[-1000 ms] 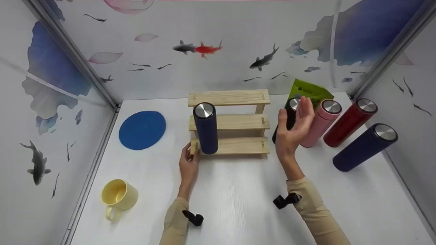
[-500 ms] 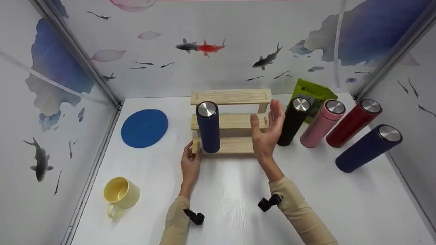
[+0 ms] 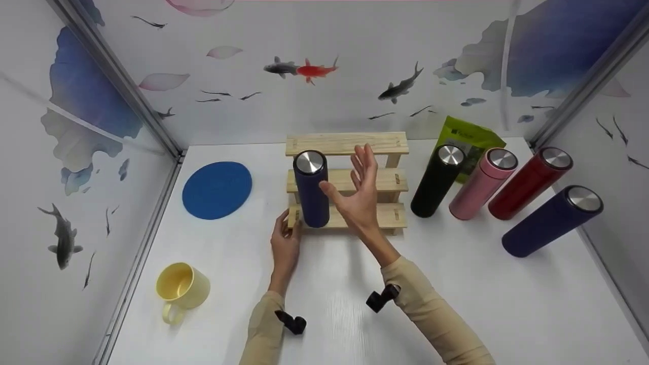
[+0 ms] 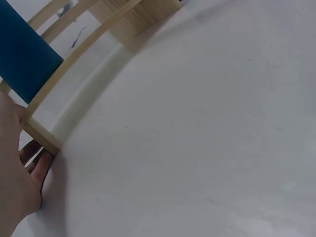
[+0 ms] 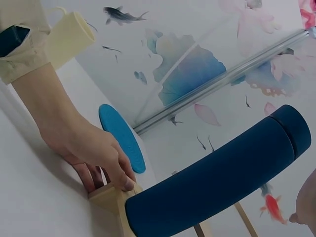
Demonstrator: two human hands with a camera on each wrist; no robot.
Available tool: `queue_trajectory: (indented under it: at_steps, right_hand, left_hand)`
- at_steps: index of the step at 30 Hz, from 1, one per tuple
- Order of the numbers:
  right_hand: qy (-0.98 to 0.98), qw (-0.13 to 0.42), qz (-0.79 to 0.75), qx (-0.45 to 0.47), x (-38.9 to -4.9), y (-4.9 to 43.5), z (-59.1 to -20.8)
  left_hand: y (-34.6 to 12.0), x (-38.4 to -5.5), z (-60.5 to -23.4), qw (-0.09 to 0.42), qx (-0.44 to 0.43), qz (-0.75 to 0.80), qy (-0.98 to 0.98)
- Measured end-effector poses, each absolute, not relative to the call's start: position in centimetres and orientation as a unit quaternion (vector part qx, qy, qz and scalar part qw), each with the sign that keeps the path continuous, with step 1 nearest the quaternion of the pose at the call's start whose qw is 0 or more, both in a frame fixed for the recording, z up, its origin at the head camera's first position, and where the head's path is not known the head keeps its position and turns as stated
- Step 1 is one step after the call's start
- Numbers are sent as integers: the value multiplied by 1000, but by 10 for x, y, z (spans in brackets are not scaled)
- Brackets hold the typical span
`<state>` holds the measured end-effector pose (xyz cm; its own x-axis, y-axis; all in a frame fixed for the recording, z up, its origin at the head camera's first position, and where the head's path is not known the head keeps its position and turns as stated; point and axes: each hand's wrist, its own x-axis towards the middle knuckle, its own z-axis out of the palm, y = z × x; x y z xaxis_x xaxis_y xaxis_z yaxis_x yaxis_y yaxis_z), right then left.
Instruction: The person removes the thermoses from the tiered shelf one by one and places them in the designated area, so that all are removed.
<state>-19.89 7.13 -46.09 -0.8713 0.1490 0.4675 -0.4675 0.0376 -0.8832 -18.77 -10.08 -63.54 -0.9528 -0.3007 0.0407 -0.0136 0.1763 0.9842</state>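
A dark blue thermos [image 3: 312,197] with a silver lid top stands upright on the lowest step of a three-tier wooden rack [image 3: 362,215], near its left end. My left hand [image 3: 285,248] grips that end of the step. Its thumb lies on top and the fingers go round the side, as the right wrist view shows. My right hand [image 3: 359,203] is raised in front of the rack, right of the thermos, fingers extended and thumb spread toward it. In the right wrist view a gap shows between the thermos [image 5: 217,173] and the hand's visible part at the right edge.
To the right stand a black thermos [image 3: 436,185], a pink one [image 3: 479,187], a red one [image 3: 527,187] and another dark blue one [image 3: 545,225]. Behind them is a green pouch [image 3: 464,137]. A blue round mat [image 3: 217,190] and a yellow mug [image 3: 190,289] lie left.
My right hand has moved left from in front of the black and pink thermoses to beside the blue thermos on the rack. The left hand keeps its place on the rack.
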Motion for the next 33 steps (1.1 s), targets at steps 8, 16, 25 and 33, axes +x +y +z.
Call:
queue_trajectory:
  at_steps: [8,16,25,33]
  right_hand:
    - [-717,144,667,142,-201,58,-459]
    - [-760,125,620,150,-203,49,-461]
    - [-751,125,624,175,-212,50,-466]
    - [-755,125,619,179,-214,52,-471]
  left_hand:
    - [-100,-185,-630,102,92,-655,-743]
    - [-100,-184,-633,106,89,-650,-747]
    - [-101,-186,-632,104,99,-643,-752]
    - [-102,-186,-633,99,104,-642,-754]
